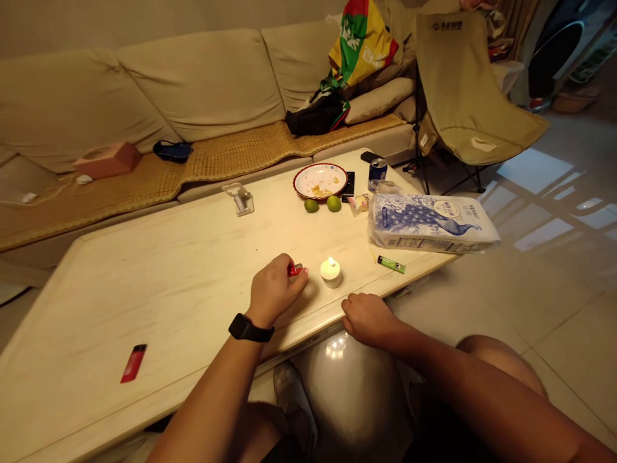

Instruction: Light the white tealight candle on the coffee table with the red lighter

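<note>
My left hand (274, 289), with a black watch on the wrist, is closed around a red lighter (295, 270); its metal end points right, towards the candle. A lit tealight candle (330, 274) stands upright on the table (202, 270), a short gap from that hand. Curled into a loose fist, my right hand (369, 318) rests at the table's front edge, nearer me than the candle. Nothing shows in its fingers. A green lighter (391, 264) lies to the right of the candle. Another red lighter (134, 363) lies far to the left.
Two green limes (333, 203) sit before a red-rimmed plate (321, 181) with food scraps. A wrapped tissue pack (434, 222) and a blue can (377, 171) occupy the right end. Behind are a white stand (238, 198), a sofa (202, 77) and a folding chair (463, 90).
</note>
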`<state>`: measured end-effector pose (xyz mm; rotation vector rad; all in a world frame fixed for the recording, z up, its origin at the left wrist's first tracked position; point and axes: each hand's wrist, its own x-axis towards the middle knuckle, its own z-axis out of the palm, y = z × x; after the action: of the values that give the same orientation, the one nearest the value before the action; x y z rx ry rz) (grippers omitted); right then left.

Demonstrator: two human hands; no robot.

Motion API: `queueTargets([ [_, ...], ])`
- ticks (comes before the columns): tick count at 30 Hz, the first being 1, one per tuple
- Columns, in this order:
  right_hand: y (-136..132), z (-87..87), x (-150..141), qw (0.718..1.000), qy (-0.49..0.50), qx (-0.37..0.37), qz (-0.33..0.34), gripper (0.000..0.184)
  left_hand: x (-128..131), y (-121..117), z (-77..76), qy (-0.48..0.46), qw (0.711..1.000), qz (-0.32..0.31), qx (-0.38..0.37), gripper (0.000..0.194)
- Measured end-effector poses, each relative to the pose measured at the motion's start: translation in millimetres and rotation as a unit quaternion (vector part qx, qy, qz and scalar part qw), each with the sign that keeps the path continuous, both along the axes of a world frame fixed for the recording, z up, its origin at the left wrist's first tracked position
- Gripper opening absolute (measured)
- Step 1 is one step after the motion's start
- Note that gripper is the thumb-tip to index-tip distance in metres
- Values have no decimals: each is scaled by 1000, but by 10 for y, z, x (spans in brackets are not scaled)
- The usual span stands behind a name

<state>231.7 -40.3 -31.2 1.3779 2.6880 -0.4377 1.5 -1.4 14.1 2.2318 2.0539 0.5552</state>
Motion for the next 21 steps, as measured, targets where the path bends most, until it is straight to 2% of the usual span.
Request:
queueTargets([
  [9,-3,29,-12,1000,-13,-1,4,27,92,7,7,12,1000,-15,8,25],
  [14,4,43,-19,1000,-20,-13,-3,28,244,20,9,19,999,-34,0,24],
  [21,-3,28,-3,1000,-13,8,8,26,435,73,7,57,997,-51,-12,18],
])
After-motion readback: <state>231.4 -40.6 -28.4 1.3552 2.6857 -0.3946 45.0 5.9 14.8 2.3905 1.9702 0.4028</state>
